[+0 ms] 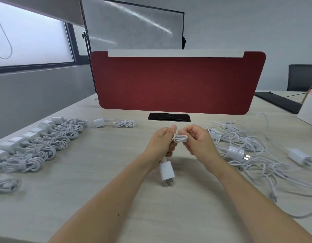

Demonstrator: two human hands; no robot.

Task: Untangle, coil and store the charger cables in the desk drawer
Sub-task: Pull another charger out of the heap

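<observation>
Above the middle of the desk my left hand (163,142) and my right hand (197,140) both grip one small coiled white cable (180,138) between them. Its white plug adapter (166,171) hangs below my left hand, prongs toward me. A row of several coiled cables with adapters (46,142) lies on the left. One more coiled charger (115,122) lies beyond that row. A tangled heap of white cables and adapters (248,151) spreads on the right.
A red felt divider (176,83) stands across the back of the pale wooden desk (102,190), with a black cable port (169,117) at its foot. A loose coil (6,185) lies near left. A white box (308,109) and black mat (277,101) sit at far right.
</observation>
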